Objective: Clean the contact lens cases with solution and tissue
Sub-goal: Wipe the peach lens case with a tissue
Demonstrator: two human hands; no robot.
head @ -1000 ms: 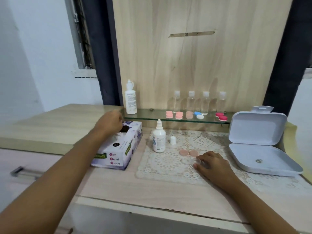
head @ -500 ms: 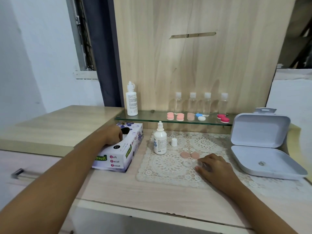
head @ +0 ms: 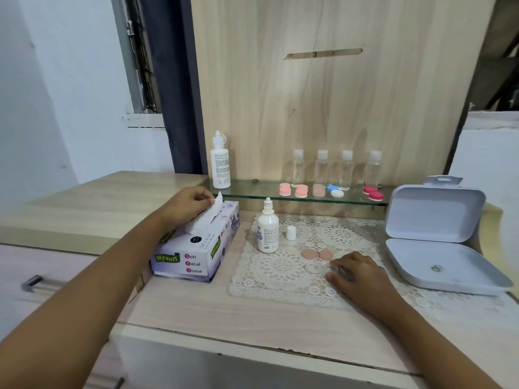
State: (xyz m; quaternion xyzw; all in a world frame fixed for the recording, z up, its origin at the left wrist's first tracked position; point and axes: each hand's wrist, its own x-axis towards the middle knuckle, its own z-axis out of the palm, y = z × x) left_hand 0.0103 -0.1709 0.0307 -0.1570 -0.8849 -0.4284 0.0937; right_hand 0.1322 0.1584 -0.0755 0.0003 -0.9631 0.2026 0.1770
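Observation:
My left hand [head: 187, 204] pinches a white tissue [head: 206, 217] that stands partly out of the tissue box [head: 193, 254]. On the lace mat [head: 280, 270], my right hand [head: 355, 273] holds one end of a clear contact lens case [head: 318, 268]. Two pink caps [head: 317, 254] lie just behind the case. An uncapped solution bottle [head: 267, 228] stands on the mat with its small white cap [head: 291, 232] beside it.
A glass shelf [head: 252, 190] at the back carries a taller white bottle [head: 220, 161], several clear bottles [head: 334, 169] and coloured lens cases [head: 302, 190]. An open white box [head: 438, 248] sits at the right. A drawer handle [head: 36, 282] is at the lower left.
My left hand went into the tissue box opening and has lifted a tissue partly out. My right hand stayed on the clear lens case.

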